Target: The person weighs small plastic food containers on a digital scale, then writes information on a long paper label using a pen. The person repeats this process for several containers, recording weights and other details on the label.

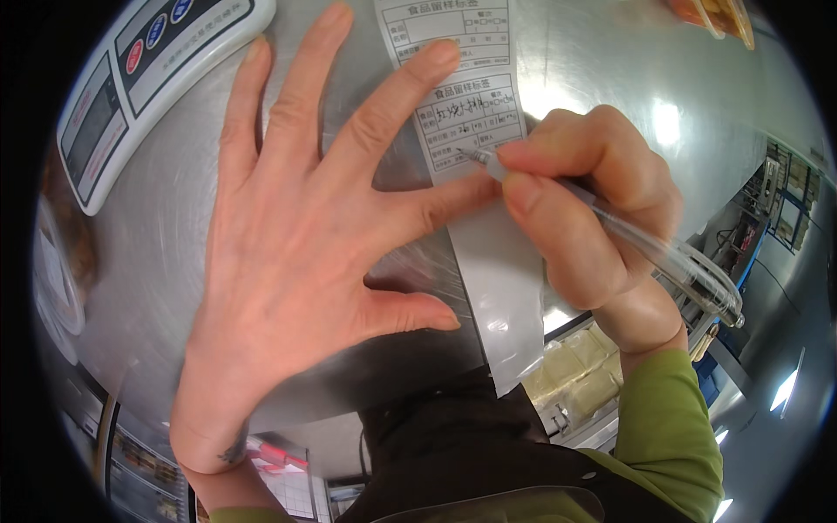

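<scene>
A strip of printed paper labels (pixel 494 261) lies on a stainless steel worktop (pixel 157 261), its lower end hanging over the near edge. My left hand (pixel 294 196) is spread flat, palm down, with two fingers across the strip. In my right hand (pixel 588 202) is a clear plastic pen (pixel 654 245), pinched between thumb and fingers. Its tip points at a lower line of one label, which bears printing and handwriting; whether it touches the paper is hard to tell. The label above shows no handwriting in its visible part.
A white digital scale (pixel 183 72) stands at the upper left. Plastic containers (pixel 719 19) with food sit at the upper right, and a round one (pixel 59 274) at the far left. Below the worktop are wrapped pale blocks (pixel 582 369) and a paper with red pens (pixel 278 457).
</scene>
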`<state>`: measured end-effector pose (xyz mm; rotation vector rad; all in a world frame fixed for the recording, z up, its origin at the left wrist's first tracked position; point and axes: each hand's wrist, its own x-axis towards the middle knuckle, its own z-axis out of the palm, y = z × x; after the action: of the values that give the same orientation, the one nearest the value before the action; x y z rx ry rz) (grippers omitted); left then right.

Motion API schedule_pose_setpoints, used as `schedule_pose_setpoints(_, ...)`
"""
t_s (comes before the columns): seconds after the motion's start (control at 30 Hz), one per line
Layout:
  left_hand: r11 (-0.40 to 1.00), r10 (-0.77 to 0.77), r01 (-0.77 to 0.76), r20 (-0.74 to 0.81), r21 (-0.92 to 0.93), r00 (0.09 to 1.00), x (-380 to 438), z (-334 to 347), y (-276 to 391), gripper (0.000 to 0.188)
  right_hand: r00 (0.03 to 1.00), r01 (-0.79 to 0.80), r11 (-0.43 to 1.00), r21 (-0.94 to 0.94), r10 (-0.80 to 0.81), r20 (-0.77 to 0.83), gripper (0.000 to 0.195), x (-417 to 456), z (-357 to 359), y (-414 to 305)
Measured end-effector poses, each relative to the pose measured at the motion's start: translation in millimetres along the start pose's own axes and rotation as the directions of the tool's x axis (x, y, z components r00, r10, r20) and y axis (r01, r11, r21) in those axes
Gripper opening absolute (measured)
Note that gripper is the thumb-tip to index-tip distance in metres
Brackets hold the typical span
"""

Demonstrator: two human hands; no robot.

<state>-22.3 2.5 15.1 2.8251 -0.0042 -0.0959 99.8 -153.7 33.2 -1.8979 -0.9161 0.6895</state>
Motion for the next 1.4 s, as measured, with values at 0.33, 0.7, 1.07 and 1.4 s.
schedule_pose_setpoints(0.33, 1.0, -0.003, 0.003, 0.015, 0.008, 1.0, 0.3, -1.3, -1.3, 0.075, 0.999, -0.043, 0.995, 0.089, 0.044, -0.004, 0.008, 0.3, 0.5, -0.4)
schedule_pose_setpoints(0.7, 1.0, -0.008, 0.008, 0.014, 0.023, 1.0, 0.5, -1.3, 0.1, 0.074, 0.999, -0.043, 0.993, 0.114, 0.046, -0.028, 0.008, -0.5, 0.7, 0.2)
schedule_pose_setpoints(1.07, 1.0, -0.002, 0.002, 0.007, 0.025, 1.0, 1.5, -1.0, 0.1, 0.076, 0.999, -0.023, 0.999, 0.029, 0.024, -0.036, 0.009, -1.1, -0.5, 1.3)
schedule_pose_setpoints(1.4, 0.999, 0.0, 0.0, 0.001, 0.047, 1.0, 1.7, -0.8, 0.7, 0.079, 0.997, -0.044, 0.992, 0.117, 0.051, -0.057, 0.008, 0.3, -0.1, 0.2)
